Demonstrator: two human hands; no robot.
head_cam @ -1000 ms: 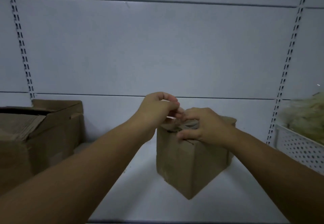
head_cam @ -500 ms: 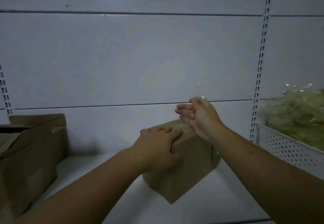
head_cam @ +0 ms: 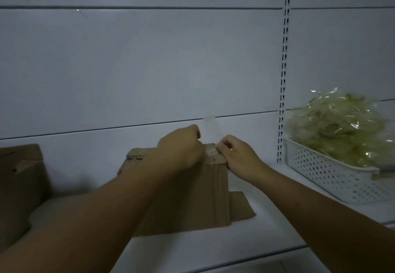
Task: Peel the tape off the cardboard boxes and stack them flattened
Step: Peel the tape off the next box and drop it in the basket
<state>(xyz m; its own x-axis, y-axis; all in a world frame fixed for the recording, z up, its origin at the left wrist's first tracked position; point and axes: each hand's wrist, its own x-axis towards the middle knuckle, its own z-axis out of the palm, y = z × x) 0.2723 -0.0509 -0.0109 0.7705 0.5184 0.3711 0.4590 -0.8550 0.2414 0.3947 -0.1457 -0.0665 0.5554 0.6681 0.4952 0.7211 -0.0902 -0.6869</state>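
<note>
Cardboard box [head_cam: 213, 187] directly beneath both hands, upright on the white shelf [head_cam: 213, 249].

Head view. Turned since half a second ago: flat face toward the wearer now instead of a corner, and a loose flap [head_cam: 241, 206] splayed on the shelf below the right hand [head_cam: 237, 155].

Left hand [head_cam: 181, 146] no longer spread flat over the near edge. Now knuckled down on the box top, fingers curled away from the camera. Cannot tell whether gripping cardboard, tape or nothing.

Right hand no longer raised above the far corner. Now down at the top corner, just beside the left hand, fingertips pinching the foot of a clear tape strip [head_cam: 210, 128] that stands up between the two hands.

Reads as a peel under way: one end of tape free, the rest probably still stuck along the top. Flattening likely waits on that strip.

Outward of the right hand, well apart, a white basket [head_cam: 333, 178] heaped with crumpled clear film [head_cam: 342, 127], seemingly spent tape and the likely drop for this strip. Outward of the left hand, a second box [head_cam: 19, 178].
</note>
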